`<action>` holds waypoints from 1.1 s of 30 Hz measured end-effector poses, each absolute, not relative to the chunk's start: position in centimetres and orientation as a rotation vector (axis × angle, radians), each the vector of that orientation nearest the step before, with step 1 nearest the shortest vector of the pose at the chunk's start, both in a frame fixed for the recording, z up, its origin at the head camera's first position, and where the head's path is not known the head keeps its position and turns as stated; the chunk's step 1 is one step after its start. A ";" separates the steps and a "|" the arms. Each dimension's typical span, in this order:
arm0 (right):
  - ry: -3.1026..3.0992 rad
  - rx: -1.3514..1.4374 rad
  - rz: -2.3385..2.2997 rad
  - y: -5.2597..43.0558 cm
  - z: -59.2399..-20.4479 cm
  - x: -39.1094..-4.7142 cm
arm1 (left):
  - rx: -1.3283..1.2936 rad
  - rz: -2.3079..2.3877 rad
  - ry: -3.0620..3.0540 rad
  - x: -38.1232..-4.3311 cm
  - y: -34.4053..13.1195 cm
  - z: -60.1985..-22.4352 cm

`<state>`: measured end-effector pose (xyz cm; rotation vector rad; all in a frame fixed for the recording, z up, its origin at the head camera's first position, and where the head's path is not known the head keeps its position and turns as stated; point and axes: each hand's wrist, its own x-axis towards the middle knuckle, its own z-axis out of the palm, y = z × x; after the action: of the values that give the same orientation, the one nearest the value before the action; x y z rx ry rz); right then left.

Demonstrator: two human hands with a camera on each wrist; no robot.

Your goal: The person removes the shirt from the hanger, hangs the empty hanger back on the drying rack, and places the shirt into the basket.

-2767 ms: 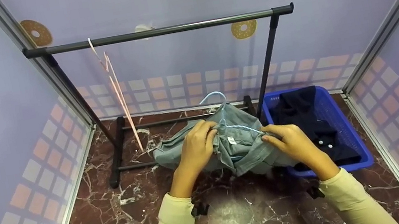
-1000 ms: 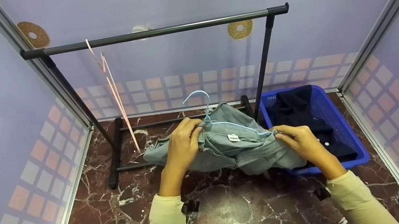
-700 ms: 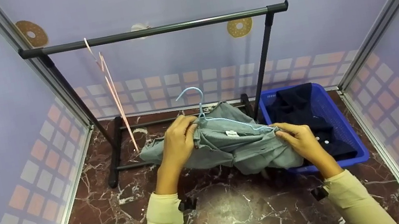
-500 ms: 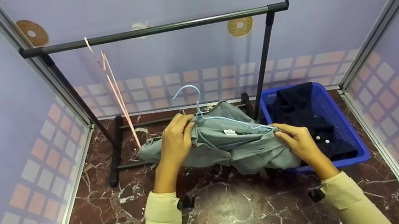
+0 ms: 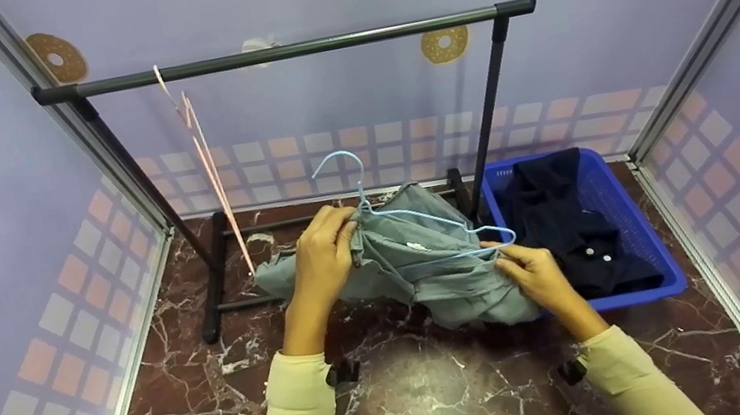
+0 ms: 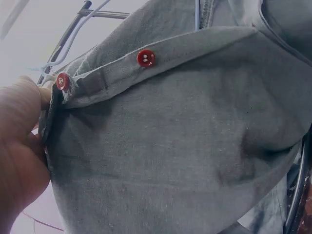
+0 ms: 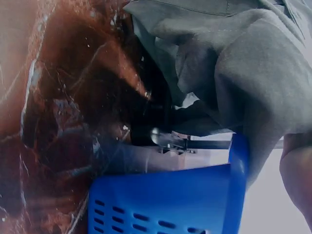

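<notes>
Grey-green shirt [image 5: 466, 301] gathered between both hands, blue hanger [image 5: 419, 213] partly inside it.
Left hand [image 5: 322, 258] pinches the cloth just beside the hanger's neck; right hand [image 5: 534, 276] pinches its edge by the hanger's right end, which pokes out of the cloth. Shirt is on the near side of the black rack [image 5: 286, 53], left of a blue basket [image 5: 611, 302] holding a dark garment [image 5: 565, 234]. Pink hanger [image 5: 204, 157] hangs at the rack's left.
</notes>
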<state>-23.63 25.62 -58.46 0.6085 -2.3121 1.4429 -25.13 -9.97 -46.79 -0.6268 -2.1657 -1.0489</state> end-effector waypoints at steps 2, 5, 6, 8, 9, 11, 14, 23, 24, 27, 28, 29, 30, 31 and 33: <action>-2.384 0.589 1.378 25.4 -58.5 -23.7 | -0.627 -1.035 -2.162 -25.1 -9.9 -46.7; -2.472 0.572 1.260 24.6 -58.7 -23.9 | -0.622 -1.007 -2.151 -25.0 -9.6 -46.6; -2.496 0.572 1.227 24.2 -58.8 -24.0 | -0.620 -1.003 -2.151 -25.0 -9.6 -46.6; -2.540 0.569 1.183 23.5 -59.0 -24.2 | -0.615 -1.001 -2.151 -25.0 -9.4 -46.7; -2.560 0.572 1.173 23.2 -59.1 -24.3 | -0.611 -1.001 -2.153 -25.0 -9.3 -46.7; -2.602 0.592 1.175 22.5 -59.4 -24.5 | -0.606 -1.003 -2.157 -25.0 -9.2 -46.8; -2.659 0.645 1.193 21.5 -60.0 -24.7 | -0.599 -0.999 -2.155 -25.1 -9.0 -47.0; -2.704 0.619 1.405 22.2 -59.7 -24.4 | -0.612 -1.005 -2.162 -25.4 -8.9 -47.1; -2.680 0.608 1.472 22.6 -59.4 -24.4 | -0.606 -1.008 -2.163 -25.4 -9.0 -47.1; -2.577 0.580 1.703 23.7 -58.4 -24.3 | -0.596 -1.005 -2.165 -25.5 -9.1 -47.2; -2.535 0.577 1.771 24.1 -58.0 -24.3 | -0.596 -0.998 -2.164 -25.5 -9.1 -47.2; -2.497 0.571 1.824 24.4 -57.6 -24.3 | -0.595 -0.991 -2.163 -25.6 -9.1 -47.2; -2.459 0.570 1.860 24.7 -57.2 -24.3 | -0.596 -0.984 -2.160 -25.6 -9.1 -47.2; -2.430 0.569 1.871 25.0 -56.8 -24.2 | -0.597 -0.976 -2.160 -25.6 -9.1 -47.3; -2.397 0.572 1.842 25.5 -56.0 -24.2 | -0.601 -0.967 -2.160 -25.6 -9.0 -47.3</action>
<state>-24.21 25.48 -56.04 0.5718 -2.3973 1.8418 -25.64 -9.02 -47.26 -0.6015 -2.1604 -0.9669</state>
